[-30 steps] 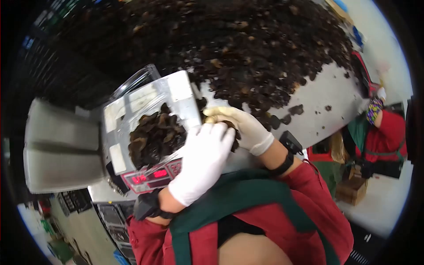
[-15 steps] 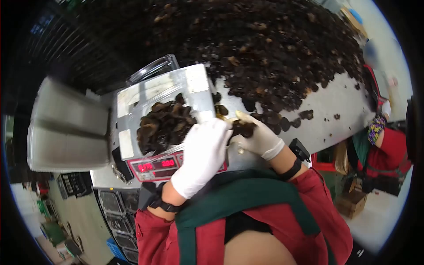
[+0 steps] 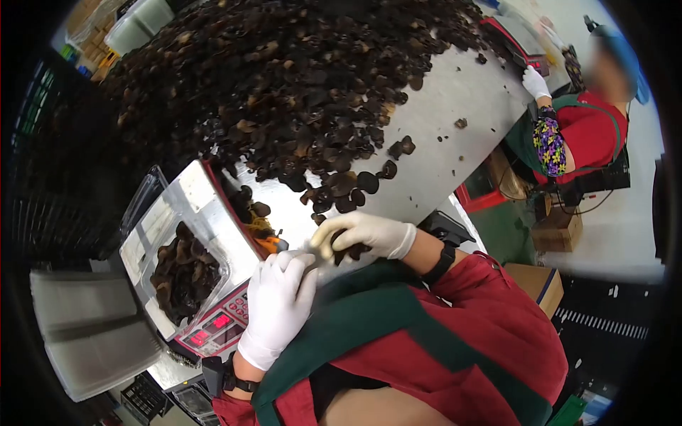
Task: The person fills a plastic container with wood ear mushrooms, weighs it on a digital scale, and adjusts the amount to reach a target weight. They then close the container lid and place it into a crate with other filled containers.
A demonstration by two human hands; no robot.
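Observation:
My right hand (image 3: 369, 238), in a white glove, curls its fingers round a few dark wood ear mushrooms (image 3: 349, 253) close to my apron. Beside it is my left hand (image 3: 277, 305), also gloved, its fingers bent together toward the right hand; what lies at their tips is blurred. Left of the left hand, a digital scale (image 3: 238, 307) with a lit red display carries a clear plastic tray (image 3: 222, 266) of wood ears (image 3: 183, 275). An orange-handled tool (image 3: 271, 245) lies between the scale and my hands.
A large heap of wood ears (image 3: 298, 92) covers much of the metal table (image 3: 444, 106). Stacked clear trays (image 3: 92, 326) stand at far left. Across the table's right side, a person (image 3: 593, 128) has a gloved hand at another scale (image 3: 518, 42).
My view has turned, shifting the scale down and left and bringing the other person further into view. My hands have moved off the scale's edge and drawn slightly apart.

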